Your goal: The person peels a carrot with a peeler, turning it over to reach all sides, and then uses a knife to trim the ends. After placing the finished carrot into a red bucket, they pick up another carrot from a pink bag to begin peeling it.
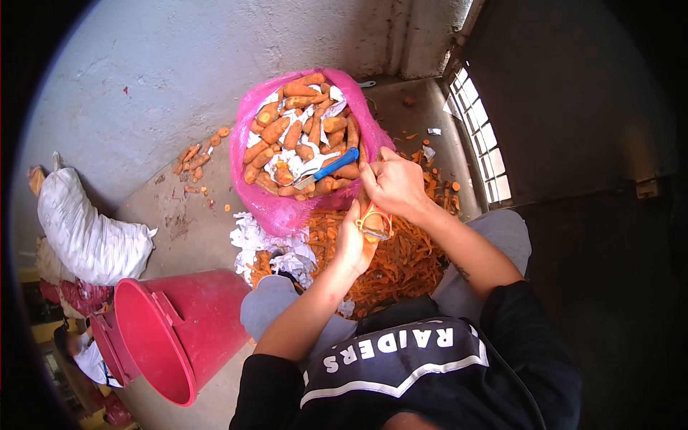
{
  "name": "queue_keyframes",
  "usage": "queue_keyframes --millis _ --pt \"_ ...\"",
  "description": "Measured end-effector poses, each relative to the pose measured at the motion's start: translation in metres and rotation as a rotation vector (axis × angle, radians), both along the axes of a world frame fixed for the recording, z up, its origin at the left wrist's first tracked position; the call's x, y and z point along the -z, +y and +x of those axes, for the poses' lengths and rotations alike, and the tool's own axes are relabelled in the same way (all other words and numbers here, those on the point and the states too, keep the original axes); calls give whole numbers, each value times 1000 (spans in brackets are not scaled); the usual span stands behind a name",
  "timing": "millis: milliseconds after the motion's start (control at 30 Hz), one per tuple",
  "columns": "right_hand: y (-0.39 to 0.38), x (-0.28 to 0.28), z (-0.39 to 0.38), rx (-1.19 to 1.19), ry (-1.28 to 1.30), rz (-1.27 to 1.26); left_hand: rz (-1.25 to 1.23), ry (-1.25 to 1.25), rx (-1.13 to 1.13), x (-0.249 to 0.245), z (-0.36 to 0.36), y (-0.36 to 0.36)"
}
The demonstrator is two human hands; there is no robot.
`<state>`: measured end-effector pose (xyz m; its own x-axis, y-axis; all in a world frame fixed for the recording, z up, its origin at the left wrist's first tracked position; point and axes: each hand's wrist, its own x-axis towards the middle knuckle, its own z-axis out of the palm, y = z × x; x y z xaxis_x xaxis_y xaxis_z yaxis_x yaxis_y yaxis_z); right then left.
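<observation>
A carrot (368,202) lies between my two hands, partly covered by fingers. My left hand (354,245) is closed around its nearer part. An orange peeler (388,228) with a wide frame and metal blade lies over the carrot. My right hand (393,183) is closed just above the frame, seemingly on the handle, though the grip itself is hidden. Just beyond my hands stands a pink plastic bag (249,188) full of unpeeled carrots (275,130) and crumpled white paper (332,109). A blue-handled knife (335,166) rests on top of the carrots.
Orange peelings (401,261) are heaped below my hands, between my legs. Crumpled paper (247,236) lies beside them. Carrot pieces (197,161) are scattered by the wall. On the left are a red bucket (215,308), a white sack (89,226) and another person (92,358). A dark door (573,107) stands right.
</observation>
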<state>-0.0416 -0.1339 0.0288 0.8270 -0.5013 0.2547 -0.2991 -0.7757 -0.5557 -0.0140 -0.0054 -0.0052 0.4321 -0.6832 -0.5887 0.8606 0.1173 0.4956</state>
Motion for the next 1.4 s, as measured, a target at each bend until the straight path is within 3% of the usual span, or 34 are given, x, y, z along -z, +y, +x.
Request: queue_keyframes --millis 167,233,267,300,367,433,533,667,900,1400 --pt "-2 10 1 8 9 31 42 -22 -68 -2 -5 -3" --pt "-6 14 1 1 39 45 66 -69 22 17 -1 2" --pt "-13 22 5 157 52 50 79 -93 68 27 -1 7" --pt "-26 28 11 313 64 54 95 -147 130 25 -13 11" --pt "-66 24 6 293 151 -50 126 -259 263 10 -46 19" --pt "-76 41 2 379 4 -208 -32 -217 381 -17 -56 23" --pt "-77 37 1 549 -14 89 -62 -43 294 -10 -34 29" --pt "-60 6 -4 367 68 317 -112 27 158 5 -3 31" --pt "-3 4 -12 65 -30 213 -139 111 15 34 3 25" --pt "1 4 -11 37 -26 75 -37 76 -47 23 -2 11"
